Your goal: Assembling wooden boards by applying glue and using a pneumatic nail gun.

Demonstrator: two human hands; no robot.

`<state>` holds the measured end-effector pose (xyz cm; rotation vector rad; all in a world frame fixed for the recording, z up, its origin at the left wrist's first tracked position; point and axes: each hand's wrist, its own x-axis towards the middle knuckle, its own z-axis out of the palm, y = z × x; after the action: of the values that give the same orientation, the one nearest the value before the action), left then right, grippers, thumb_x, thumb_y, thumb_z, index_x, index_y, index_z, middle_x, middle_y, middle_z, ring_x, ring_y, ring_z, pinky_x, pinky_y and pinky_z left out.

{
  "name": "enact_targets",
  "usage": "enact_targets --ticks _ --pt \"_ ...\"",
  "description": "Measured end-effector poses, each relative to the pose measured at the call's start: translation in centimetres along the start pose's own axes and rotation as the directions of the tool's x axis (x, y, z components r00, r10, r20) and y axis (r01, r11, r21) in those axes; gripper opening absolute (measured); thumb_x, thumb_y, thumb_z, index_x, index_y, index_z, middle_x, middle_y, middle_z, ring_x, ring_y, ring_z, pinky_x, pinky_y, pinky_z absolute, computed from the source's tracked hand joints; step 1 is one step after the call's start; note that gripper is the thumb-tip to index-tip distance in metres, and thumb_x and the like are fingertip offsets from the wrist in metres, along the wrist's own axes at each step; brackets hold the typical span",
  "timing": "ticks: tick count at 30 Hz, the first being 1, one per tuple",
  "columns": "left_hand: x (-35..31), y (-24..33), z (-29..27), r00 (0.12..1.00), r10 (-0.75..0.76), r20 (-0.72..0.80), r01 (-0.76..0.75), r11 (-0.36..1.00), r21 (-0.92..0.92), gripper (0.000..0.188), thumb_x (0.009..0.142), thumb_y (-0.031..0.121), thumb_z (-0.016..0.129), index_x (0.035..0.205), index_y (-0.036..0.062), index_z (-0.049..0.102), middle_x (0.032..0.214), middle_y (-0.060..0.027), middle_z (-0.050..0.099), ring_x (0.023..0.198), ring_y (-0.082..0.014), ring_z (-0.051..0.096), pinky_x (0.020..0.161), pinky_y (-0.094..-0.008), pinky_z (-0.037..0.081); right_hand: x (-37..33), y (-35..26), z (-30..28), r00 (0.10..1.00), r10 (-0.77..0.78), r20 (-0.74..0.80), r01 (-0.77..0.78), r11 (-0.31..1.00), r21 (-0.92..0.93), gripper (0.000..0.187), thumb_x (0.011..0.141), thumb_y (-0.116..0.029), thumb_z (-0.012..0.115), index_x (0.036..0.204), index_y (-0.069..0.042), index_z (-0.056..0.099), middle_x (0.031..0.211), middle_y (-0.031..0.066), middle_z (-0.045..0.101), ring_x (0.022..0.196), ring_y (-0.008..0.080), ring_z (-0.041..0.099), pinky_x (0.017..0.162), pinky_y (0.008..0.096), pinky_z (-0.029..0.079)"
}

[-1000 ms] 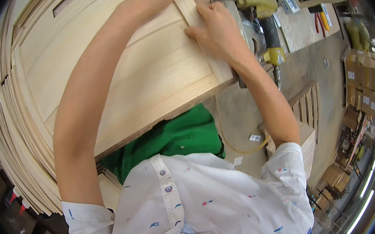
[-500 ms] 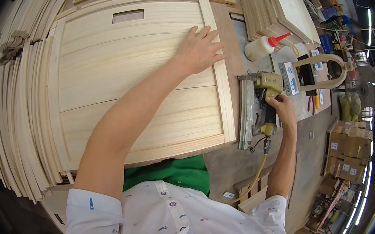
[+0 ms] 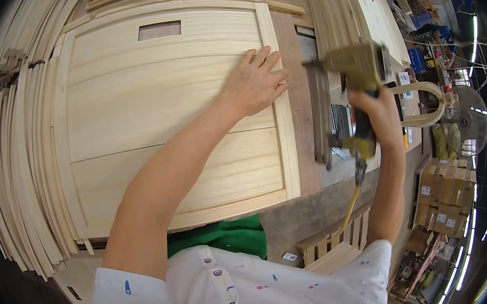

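A pale wooden panel [image 3: 169, 106] with a rectangular slot near its far edge lies on the bench in front of me, framed by narrow strips. My left hand [image 3: 254, 80] rests on it with fingers spread, the fingertips over the right-hand frame strip [image 3: 283, 130]. My right hand [image 3: 377, 114] grips the black handle of an olive-coloured pneumatic nail gun [image 3: 352, 62], held up to the right of the panel and slightly blurred. A yellow air hose [image 3: 351, 203] runs down from the handle's base.
Long wooden strips [image 3: 20, 173] are stacked along the left. More panels [image 3: 338, 14] stand piled at the far right. Beyond the nail gun is a looped wooden piece [image 3: 428, 118]. Cardboard boxes [image 3: 444, 194] and a fan [image 3: 467, 113] stand farther right.
My right hand has raised the nail gun and moved it away from me and to the right, over the glue bottle's place. My left hand stays on the panel, shifted slightly.
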<state>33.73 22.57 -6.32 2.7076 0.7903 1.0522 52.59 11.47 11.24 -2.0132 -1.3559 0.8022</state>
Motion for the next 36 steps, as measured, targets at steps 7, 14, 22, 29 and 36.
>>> enact_targets --ticks 7,14,22,29,36 --pt "0.6 0.6 -0.1 1.0 -0.005 -0.028 0.005 1.0 0.009 0.024 0.083 0.027 0.065 0.104 0.0132 0.065 0.126 -0.0117 0.058 0.123 -0.0304 0.049 0.099 -0.0448 0.039 13.1 -5.1 3.1 0.978 -0.196 0.072 0.203 0.974 -0.103 0.026 0.078 -0.023 0.066 0.081 0.002 0.062 0.064 0.0057 0.059 0.054 0.0126 0.058 0.05 0.027 0.045" --pt "0.7 0.7 -0.2 0.999 -0.019 -0.04 0.018 1.0 -0.02 0.025 0.081 0.027 0.067 0.102 0.014 0.066 0.125 -0.0113 0.058 0.123 -0.0301 0.049 0.098 -0.044 0.039 19.4 -4.2 4.8 0.967 -0.223 0.125 0.236 0.967 -0.098 0.027 0.076 -0.021 0.066 0.082 0.005 0.064 0.063 0.0069 0.06 0.054 0.0126 0.059 0.051 0.0273 0.046" --pt "0.7 0.5 0.0 0.999 -0.028 -0.047 0.028 1.0 -0.007 0.023 0.081 0.027 0.067 0.1 0.0141 0.066 0.125 -0.0107 0.058 0.123 -0.0291 0.049 0.098 -0.044 0.039 18.1 -5.4 5.4 0.961 -0.24 0.137 0.255 0.961 -0.107 0.024 0.076 -0.018 0.066 0.078 0.006 0.063 0.062 0.0075 0.059 0.051 0.0127 0.058 0.049 0.0271 0.046" --pt "0.7 0.6 -0.1 0.997 -0.037 -0.062 0.035 0.999 -0.024 0.022 0.081 0.026 0.067 0.099 0.0139 0.066 0.124 -0.0103 0.059 0.122 -0.0291 0.05 0.098 -0.044 0.039 19.4 -4.5 5.7 0.957 -0.257 0.136 0.275 0.952 -0.137 0.024 0.076 -0.019 0.065 0.078 0.006 0.063 0.062 0.0069 0.059 0.051 0.0125 0.058 0.048 0.0284 0.047" --pt "0.4 0.3 0.2 0.997 0.007 -0.082 -0.007 1.0 -0.004 0.023 0.081 0.026 0.067 0.101 0.0153 0.066 0.123 -0.0107 0.059 0.119 -0.0297 0.052 0.095 -0.0462 0.04 16.1 -4.6 4.5 0.959 -0.254 0.127 0.264 0.962 -0.068 0.024 0.077 -0.02 0.065 0.078 0.003 0.062 0.064 0.0063 0.059 0.051 0.0125 0.058 0.048 0.0278 0.046"
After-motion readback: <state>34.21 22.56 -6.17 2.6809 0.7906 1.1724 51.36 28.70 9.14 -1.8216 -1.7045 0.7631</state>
